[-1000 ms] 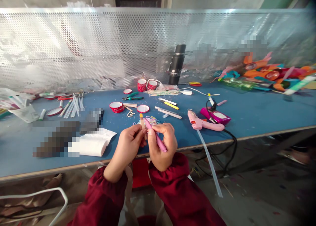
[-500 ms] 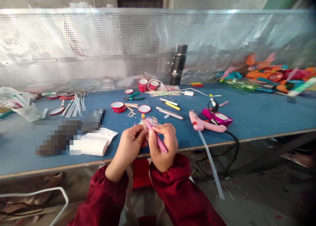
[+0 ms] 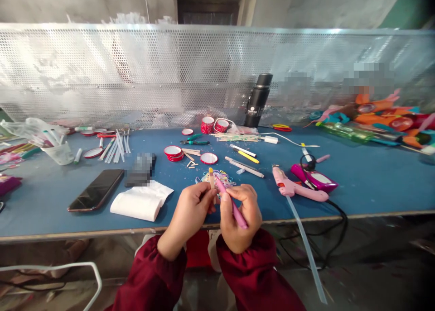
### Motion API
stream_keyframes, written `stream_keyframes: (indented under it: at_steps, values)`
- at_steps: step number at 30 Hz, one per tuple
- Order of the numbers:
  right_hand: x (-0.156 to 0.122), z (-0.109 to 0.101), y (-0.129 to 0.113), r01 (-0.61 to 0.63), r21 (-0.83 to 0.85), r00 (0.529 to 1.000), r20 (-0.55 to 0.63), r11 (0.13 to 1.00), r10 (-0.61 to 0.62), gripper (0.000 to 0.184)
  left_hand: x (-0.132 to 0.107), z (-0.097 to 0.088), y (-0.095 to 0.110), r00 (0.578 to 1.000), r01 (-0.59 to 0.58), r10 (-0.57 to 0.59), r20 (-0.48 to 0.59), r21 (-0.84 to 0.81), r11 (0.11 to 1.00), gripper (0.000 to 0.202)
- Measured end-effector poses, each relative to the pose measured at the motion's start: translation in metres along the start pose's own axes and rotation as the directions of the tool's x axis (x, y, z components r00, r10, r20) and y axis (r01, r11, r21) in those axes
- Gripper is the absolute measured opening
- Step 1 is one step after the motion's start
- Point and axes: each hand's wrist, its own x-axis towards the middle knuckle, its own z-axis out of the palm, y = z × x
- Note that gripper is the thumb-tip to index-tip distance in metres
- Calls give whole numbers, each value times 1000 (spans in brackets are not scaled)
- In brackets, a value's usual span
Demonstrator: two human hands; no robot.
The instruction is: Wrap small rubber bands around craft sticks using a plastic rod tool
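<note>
My left hand (image 3: 192, 209) and my right hand (image 3: 239, 216) meet over the near edge of the blue table (image 3: 374, 184). The left hand's fingers pinch a short wooden stick (image 3: 211, 177) with a yellow tip, held upright. A pink stick (image 3: 231, 202) slants through my closed right hand and lies against the wooden one. Just beyond the hands lies a small heap of coloured rubber bands (image 3: 222, 177).
A pink glue gun (image 3: 294, 188) with a long glue stick overhangs the table edge to the right. A phone (image 3: 97, 189) and folded white cloth (image 3: 141, 201) lie to the left. Red-rimmed lids (image 3: 173, 150), sticks, a black flask (image 3: 257, 100) and colourful toys (image 3: 374, 116) lie farther back.
The view has shifted, so everything sits lower and more to the right in the frame. Both hands keep the same hold on the two sticks.
</note>
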Motion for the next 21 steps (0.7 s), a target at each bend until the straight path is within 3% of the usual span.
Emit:
stream_keyframes:
  at_steps: [5, 12, 17, 21]
  values:
    - [0, -1, 0, 30, -21, 997, 71, 999, -28, 17, -1, 2, 0, 1000, 11, -11, -1, -40, 999, 34]
    - [0, -2, -1, 28, -37, 997, 76, 999, -25, 16, 0, 2, 2, 1000, 24, -24, 7, -34, 999, 38]
    - [-3, -2, 1, -36, -71, 999, 5, 997, 36, 12, -1, 3, -4, 998, 59, -59, 3, -17, 998, 37]
    - [-5, -1, 3, -106, -34, 994, 6, 994, 106, 21, -2, 2, -1, 998, 55, -56, -14, -45, 997, 36]
